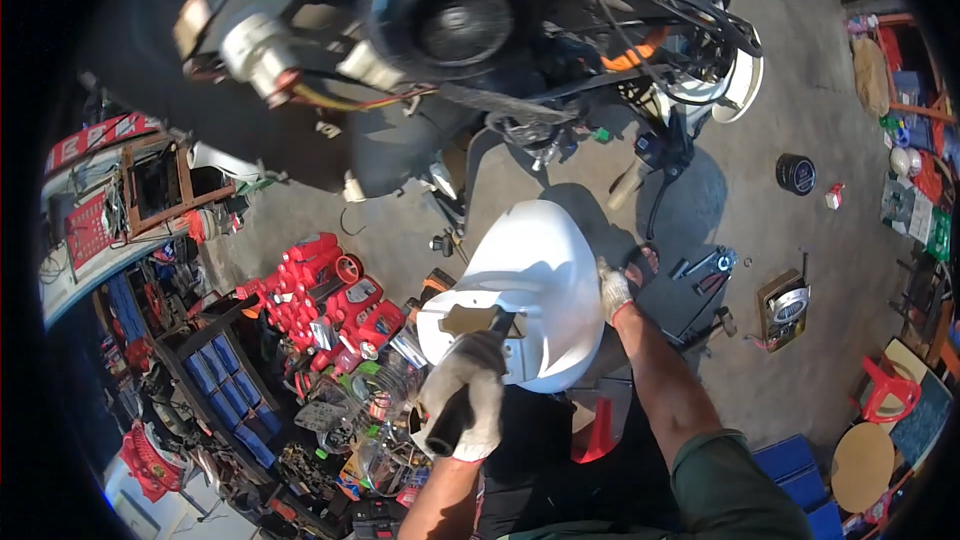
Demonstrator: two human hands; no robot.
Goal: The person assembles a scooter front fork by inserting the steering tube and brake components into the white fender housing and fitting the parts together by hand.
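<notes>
A white moulded vehicle body panel (535, 250), with a cut-out in its near left part, is held up in front of my lap. My gloved left hand (465, 390) is closed around a black stick-shaped tool (452, 425). The tool's far end reaches the cut-out; whether it touches the panel I cannot tell. My gloved right hand (613, 292) grips the panel's right edge, its fingers partly hidden. Beyond the panel stands a partly stripped scooter (440, 15) with a round black part, bare wires and white connectors.
Red cased tools (325, 290) and a tool tray with blue bins (225, 385) lie to the left. Pliers (715, 275), a hammer (722, 322) and a round black tin (795, 174) are on the concrete floor at right. Near the right edge stands a red stool (890, 390).
</notes>
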